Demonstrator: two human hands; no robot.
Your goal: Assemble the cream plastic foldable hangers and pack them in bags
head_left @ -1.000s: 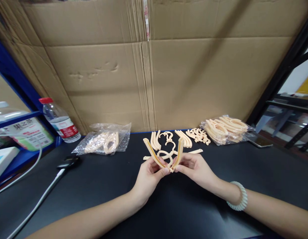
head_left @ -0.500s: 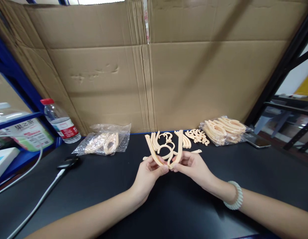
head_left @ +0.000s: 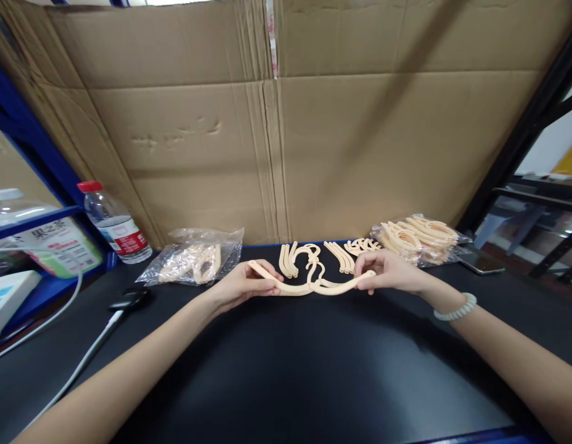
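A beige plastic folding hanger [head_left: 335, 289] spans the gap between my hands, its two arms spread wide and its hook rising from the middle joint. My left hand [head_left: 235, 286] is closed on the left arm near its end. At the opposite end, my right hand [head_left: 390, 271] pinches the tip of the right arm. Just behind, partly hidden, another beige hanger lies on the table. Farther back are a group of curved strips [head_left: 288, 260] on the left, several hooks [head_left: 307, 251] in the middle, more strips [head_left: 340, 258] and small curved pieces [head_left: 363, 245] on the right.
A clear bag of beige parts [head_left: 193, 258] lies at back left, a fuller bag [head_left: 418, 239] at back right beside a phone [head_left: 481, 261]. A red-capped bottle [head_left: 117, 225], a black device [head_left: 129, 300] and a white cable [head_left: 77, 370] are left. Cardboard [head_left: 198, 135] stands behind.
The hanger's arms have swung from upright in a U shape to spread nearly flat. My hands have moved apart, from the middle joint out to the arm ends.
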